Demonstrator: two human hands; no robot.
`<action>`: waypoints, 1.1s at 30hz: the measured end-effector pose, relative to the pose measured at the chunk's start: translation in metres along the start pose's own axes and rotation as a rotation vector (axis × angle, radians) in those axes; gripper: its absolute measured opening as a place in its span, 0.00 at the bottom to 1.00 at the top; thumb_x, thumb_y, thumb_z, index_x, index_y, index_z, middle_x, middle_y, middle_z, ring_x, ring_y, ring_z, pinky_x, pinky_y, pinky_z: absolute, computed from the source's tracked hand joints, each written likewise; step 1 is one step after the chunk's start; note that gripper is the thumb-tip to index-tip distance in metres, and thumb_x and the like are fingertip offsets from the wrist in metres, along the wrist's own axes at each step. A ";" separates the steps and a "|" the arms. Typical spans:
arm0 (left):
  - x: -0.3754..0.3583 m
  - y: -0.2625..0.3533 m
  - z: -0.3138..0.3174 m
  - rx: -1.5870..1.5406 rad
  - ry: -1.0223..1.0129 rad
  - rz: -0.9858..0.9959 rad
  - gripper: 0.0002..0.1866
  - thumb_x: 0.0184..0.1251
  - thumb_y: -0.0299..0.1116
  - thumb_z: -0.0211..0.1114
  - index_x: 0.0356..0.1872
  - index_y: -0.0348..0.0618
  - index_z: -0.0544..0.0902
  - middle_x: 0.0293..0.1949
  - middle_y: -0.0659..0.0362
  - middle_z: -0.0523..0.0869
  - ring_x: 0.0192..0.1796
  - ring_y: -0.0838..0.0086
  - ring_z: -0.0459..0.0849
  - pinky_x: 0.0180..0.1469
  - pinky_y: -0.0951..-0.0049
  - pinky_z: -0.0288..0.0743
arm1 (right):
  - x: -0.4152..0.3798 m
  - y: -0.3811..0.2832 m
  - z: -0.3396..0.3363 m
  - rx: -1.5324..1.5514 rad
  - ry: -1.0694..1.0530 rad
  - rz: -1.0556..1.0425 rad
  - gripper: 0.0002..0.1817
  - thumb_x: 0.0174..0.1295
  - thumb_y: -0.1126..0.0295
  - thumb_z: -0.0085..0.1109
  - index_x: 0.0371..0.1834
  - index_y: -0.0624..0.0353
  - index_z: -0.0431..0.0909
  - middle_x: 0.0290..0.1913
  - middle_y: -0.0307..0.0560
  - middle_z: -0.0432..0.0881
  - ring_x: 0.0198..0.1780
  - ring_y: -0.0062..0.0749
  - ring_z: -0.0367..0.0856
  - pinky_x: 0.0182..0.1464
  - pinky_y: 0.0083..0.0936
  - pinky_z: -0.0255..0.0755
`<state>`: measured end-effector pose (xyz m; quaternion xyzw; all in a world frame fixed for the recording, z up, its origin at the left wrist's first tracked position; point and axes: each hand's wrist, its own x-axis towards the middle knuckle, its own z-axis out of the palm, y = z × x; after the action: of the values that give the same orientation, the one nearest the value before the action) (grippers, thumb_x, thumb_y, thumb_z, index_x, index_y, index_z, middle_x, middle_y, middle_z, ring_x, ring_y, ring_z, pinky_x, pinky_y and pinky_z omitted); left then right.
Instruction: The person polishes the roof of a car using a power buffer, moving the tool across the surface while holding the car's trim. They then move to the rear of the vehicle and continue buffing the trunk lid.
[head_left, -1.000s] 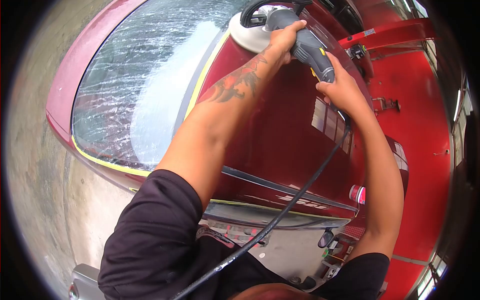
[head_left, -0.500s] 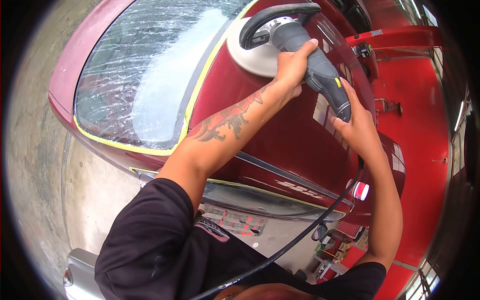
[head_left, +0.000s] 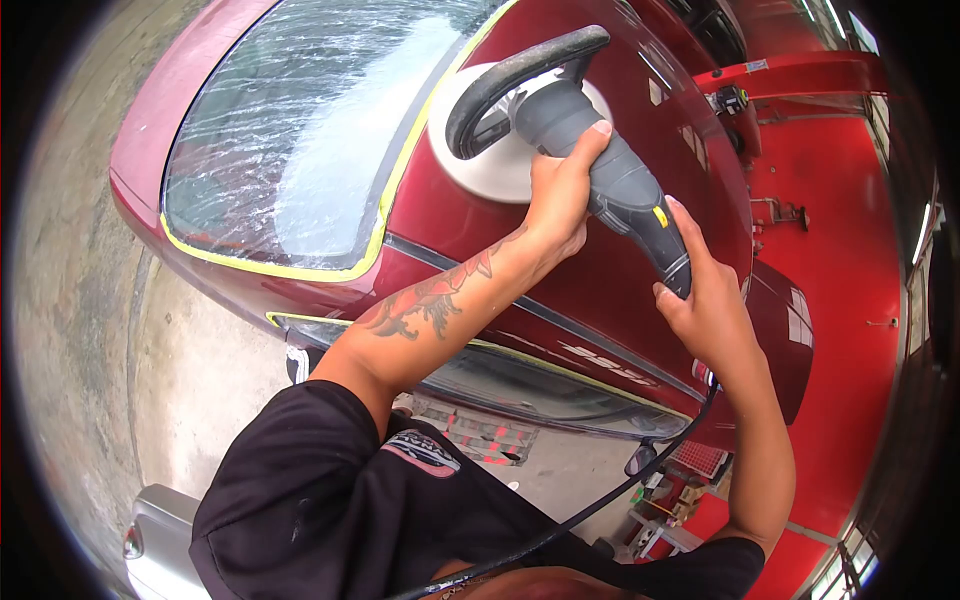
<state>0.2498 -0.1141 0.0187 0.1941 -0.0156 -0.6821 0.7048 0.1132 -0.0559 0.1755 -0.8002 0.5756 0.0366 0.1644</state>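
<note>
A dark grey car polisher (head_left: 628, 182) with a black loop handle (head_left: 535, 62) rests its white round pad (head_left: 468, 172) on the maroon car roof (head_left: 600, 285), close to the taped glass edge. My left hand (head_left: 562, 195) is wrapped around the polisher's body, just behind its head, thumb on top. Further back, my right hand (head_left: 712, 305) grips the tail end of the same tool. From there the black cord (head_left: 600, 500) runs down past my right forearm and across my shirt. The pad's underside is hidden.
Yellow masking tape (head_left: 275, 270) borders a streaked, wet-looking car window (head_left: 270, 150). A small red-and-white container (head_left: 702, 373) is partly hidden behind my right wrist. A red lift beam (head_left: 790, 78) crosses at the upper right, and a silver vehicle (head_left: 165, 545) stands lower left.
The polisher, with both hands on it, has moved down and slightly left across the roof, toward me. The right hand now covers most of the red-and-white container.
</note>
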 end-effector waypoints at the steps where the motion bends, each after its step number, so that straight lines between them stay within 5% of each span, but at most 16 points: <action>1: -0.005 -0.002 -0.002 -0.006 -0.005 0.005 0.26 0.74 0.47 0.72 0.55 0.33 0.77 0.45 0.53 0.84 0.45 0.69 0.88 0.50 0.64 0.86 | -0.006 -0.002 0.000 0.011 -0.005 0.004 0.50 0.57 0.81 0.67 0.86 0.47 0.57 0.50 0.73 0.85 0.52 0.72 0.85 0.53 0.53 0.77; 5: -0.028 -0.005 -0.009 -0.064 0.005 -0.035 0.24 0.73 0.39 0.73 0.59 0.37 0.74 0.49 0.55 0.81 0.48 0.72 0.85 0.52 0.65 0.83 | -0.026 -0.002 0.006 -0.033 -0.004 -0.011 0.51 0.56 0.80 0.65 0.87 0.44 0.56 0.44 0.70 0.85 0.48 0.68 0.86 0.50 0.53 0.77; 13: -0.072 -0.010 -0.023 -0.008 0.040 0.036 0.25 0.76 0.46 0.70 0.59 0.37 0.74 0.47 0.55 0.82 0.48 0.71 0.86 0.52 0.63 0.86 | -0.059 -0.007 0.016 -0.092 -0.059 -0.040 0.54 0.56 0.80 0.68 0.88 0.42 0.53 0.40 0.65 0.83 0.45 0.66 0.86 0.47 0.55 0.77; 16: -0.088 -0.005 -0.027 -0.065 0.021 -0.010 0.25 0.74 0.40 0.73 0.61 0.38 0.72 0.51 0.55 0.80 0.52 0.72 0.84 0.55 0.66 0.82 | -0.070 -0.010 0.018 -0.116 -0.082 -0.039 0.56 0.56 0.79 0.70 0.88 0.41 0.52 0.40 0.62 0.82 0.43 0.65 0.86 0.47 0.55 0.78; 33: -0.145 -0.002 -0.037 -0.077 0.090 -0.055 0.26 0.75 0.40 0.72 0.63 0.40 0.71 0.52 0.56 0.80 0.53 0.74 0.83 0.56 0.66 0.82 | -0.114 -0.026 0.024 -0.170 -0.120 -0.070 0.56 0.54 0.78 0.71 0.88 0.43 0.52 0.39 0.59 0.80 0.40 0.60 0.87 0.43 0.52 0.81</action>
<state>0.2485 0.0357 0.0190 0.1976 0.0478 -0.6920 0.6927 0.1024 0.0621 0.1865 -0.8274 0.5310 0.1276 0.1313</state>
